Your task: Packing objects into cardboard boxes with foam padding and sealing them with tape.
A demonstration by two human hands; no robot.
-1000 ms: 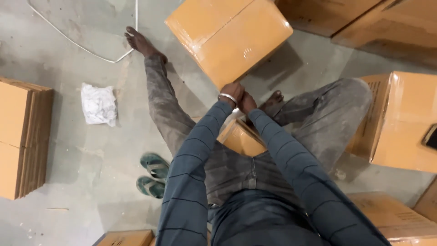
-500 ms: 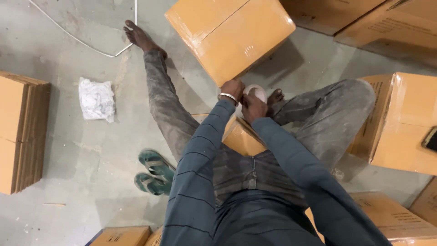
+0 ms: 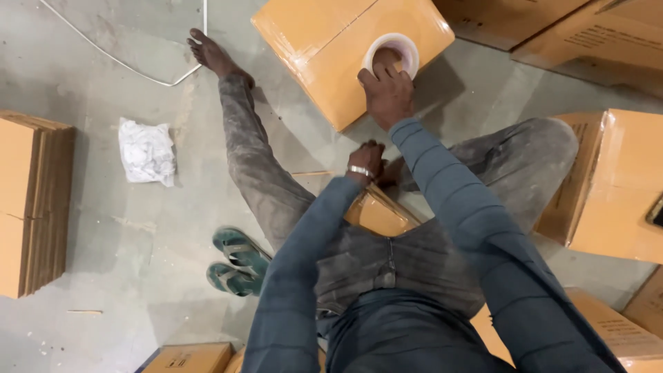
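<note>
clear tape roll point(image 3: 391, 54) in right hand point(image 3: 387, 93) — over sealed carton point(image 3: 324, 48).

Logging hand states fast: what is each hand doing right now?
Left hand: closed, resting on the small box.
Right hand: grip closed on the tape roll.

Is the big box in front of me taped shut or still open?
Shut. The box has its top flaps flat, with glossy tape along the seam; the right hand holds a tape roll on it.
</note>
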